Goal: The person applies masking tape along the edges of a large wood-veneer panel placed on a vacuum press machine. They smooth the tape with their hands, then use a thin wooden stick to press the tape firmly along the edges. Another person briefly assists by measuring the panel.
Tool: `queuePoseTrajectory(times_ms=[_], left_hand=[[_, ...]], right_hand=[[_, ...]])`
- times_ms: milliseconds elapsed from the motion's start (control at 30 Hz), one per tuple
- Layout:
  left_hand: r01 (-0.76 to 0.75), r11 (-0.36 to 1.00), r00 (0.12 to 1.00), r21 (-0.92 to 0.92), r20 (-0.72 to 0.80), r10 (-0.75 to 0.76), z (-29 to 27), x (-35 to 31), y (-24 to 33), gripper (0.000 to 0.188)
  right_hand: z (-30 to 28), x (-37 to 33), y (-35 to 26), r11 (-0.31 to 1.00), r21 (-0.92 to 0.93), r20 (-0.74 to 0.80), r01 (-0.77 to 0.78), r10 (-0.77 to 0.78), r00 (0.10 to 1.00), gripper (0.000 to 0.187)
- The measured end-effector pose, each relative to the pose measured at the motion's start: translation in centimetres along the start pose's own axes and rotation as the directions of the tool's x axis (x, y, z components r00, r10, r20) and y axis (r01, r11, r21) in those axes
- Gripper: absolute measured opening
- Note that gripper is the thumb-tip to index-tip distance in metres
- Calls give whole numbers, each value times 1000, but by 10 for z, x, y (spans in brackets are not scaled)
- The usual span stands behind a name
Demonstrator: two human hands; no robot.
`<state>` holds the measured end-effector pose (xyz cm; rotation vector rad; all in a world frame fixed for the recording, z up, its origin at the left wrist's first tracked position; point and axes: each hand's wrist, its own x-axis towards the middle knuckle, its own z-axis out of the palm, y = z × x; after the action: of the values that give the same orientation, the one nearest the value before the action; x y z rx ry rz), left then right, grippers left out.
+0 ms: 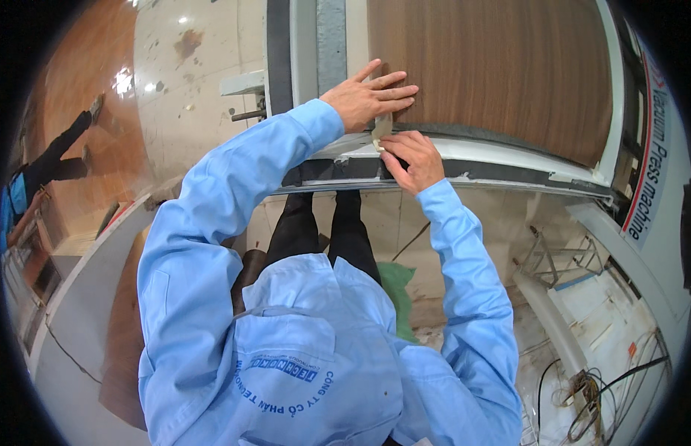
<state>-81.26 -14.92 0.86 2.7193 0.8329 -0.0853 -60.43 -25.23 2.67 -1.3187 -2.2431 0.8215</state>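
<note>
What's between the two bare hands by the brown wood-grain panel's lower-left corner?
Head view: a narrow beige strip, material unclear, runs between the open left hand and the right hand, its pale lower end at the right fingertips.

White-rimmed machine bed point(501, 154) spans 12 to 2 o'clock. Brown wood-grain sheet point(494, 67) covers most of bed, lying flat. Cream band point(357, 33) along sheet's 9 o'clock side, mottled grey band point(331, 37) just beyond. Dark grey strip along sheet's 6 o'clock edge. Small pale strip point(383, 128) at sheet's 8 o'clock corner.
</note>
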Motion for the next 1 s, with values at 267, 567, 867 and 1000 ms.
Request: queuePoseTrajectory(times_ms=[267, 567, 867, 1000], left_hand=[[-4, 998, 997, -69, 81, 9, -18, 4, -1, 85], [332, 241, 590, -912, 1, -807, 20, -10, 5, 54], [512, -148, 622, -846, 484, -616, 27, 5, 2, 50], [446, -176, 666, -877, 457, -589, 27, 8, 0, 36]], right_hand=[[-10, 2, -12, 999, 39, -132, -18, 23, 991, 29], [-50, -57, -29, 958, 76, -419, -275, 281, 863, 26], [-27, -5, -19, 981, -16, -352, -192, 174, 920, 27], [-13, 10, -17, 978, -114, -291, -174, 135, 947, 30]])
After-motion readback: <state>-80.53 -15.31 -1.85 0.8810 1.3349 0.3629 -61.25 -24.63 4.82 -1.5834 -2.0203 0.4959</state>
